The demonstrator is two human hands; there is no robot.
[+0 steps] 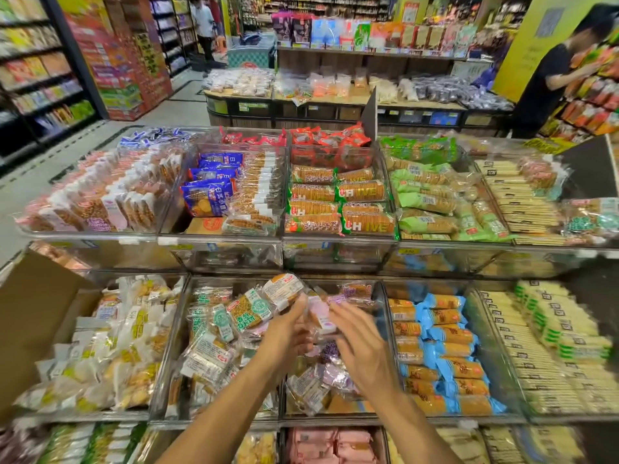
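Both my hands reach into the middle tier of a clear-plastic snack display. My left hand and my right hand come together around a small pink-and-white wrapped snack packet, held above the bin divider. The left bin holds green-labelled cracker packets; the right bin holds purple-labelled packets. Motion blur hides the exact finger grip on the packet.
Upper tier bins hold blue biscuit bags, orange cracker sleeves and green sleeves. Blue-orange packs sit to the right, an open cardboard box to the left. One person stands at the right shelves, another down the far aisle.
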